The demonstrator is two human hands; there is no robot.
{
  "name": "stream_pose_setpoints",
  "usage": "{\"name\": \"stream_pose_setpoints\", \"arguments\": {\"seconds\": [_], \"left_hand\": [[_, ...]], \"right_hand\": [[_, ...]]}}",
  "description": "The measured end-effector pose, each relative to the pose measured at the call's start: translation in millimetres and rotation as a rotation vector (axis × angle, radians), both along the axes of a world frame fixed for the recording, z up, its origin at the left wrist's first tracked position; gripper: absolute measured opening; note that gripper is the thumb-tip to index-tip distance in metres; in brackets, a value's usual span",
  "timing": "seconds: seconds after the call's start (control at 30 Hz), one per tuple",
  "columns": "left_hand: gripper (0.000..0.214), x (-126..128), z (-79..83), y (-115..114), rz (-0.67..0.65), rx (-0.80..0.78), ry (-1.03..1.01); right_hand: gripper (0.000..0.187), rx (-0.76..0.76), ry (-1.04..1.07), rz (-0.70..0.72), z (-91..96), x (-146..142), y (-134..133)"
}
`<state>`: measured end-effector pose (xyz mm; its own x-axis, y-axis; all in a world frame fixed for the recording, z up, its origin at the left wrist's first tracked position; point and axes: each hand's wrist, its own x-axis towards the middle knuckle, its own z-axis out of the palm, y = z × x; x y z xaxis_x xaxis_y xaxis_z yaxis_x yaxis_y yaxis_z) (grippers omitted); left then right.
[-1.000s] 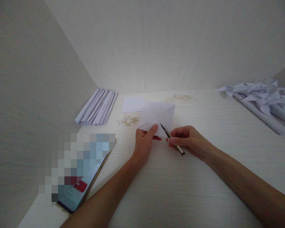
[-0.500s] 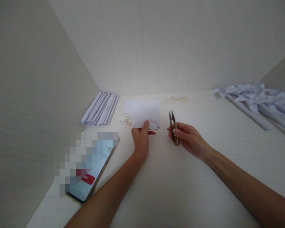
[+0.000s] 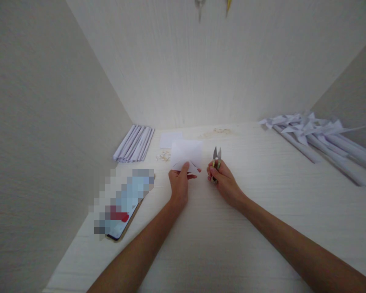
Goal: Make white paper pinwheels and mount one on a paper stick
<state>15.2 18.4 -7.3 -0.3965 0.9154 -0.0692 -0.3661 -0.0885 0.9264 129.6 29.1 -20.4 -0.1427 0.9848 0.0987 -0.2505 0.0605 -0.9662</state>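
A white square of paper (image 3: 186,151) is pinched in my left hand (image 3: 179,183), thumb on top and fingers beneath. Slits run in from its two near corners. Just to the right, my right hand (image 3: 224,179) grips a pair of thread snips (image 3: 216,162), blades pointing away from me and apart. The blades do not touch the paper. Behind the held square, another white paper (image 3: 168,140) lies flat on the table. A small heap of toothpick-like bits (image 3: 164,156) rests left of the held paper.
Rolled paper tubes (image 3: 134,144) lie side by side at the back left. At the right are paper pinwheels (image 3: 305,126) on rolled sticks. A phone (image 3: 131,205), partly blurred out, lies left of my left forearm. More small bits (image 3: 222,131) lie near the back wall.
My right hand has brought the snips left, closer to the paper, and turned them slightly. My left hand keeps its pinch. The view has shifted, showing two objects at the top of the wall.
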Motion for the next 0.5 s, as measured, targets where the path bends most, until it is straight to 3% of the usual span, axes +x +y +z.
{"name": "stream_pose_setpoints", "arguments": {"seconds": [0.23,0.5], "left_hand": [[0.019,0.2,2.2,0.9,0.067,0.02,-0.02],[0.024,3.4,2.4,-3.6,-0.034,-0.029,0.009]], "right_hand": [[0.021,0.019,-0.255,0.038,6.7,-4.8,1.4],[0.021,-0.055,-0.158,0.156,9.9,-1.9,-1.8]]}}
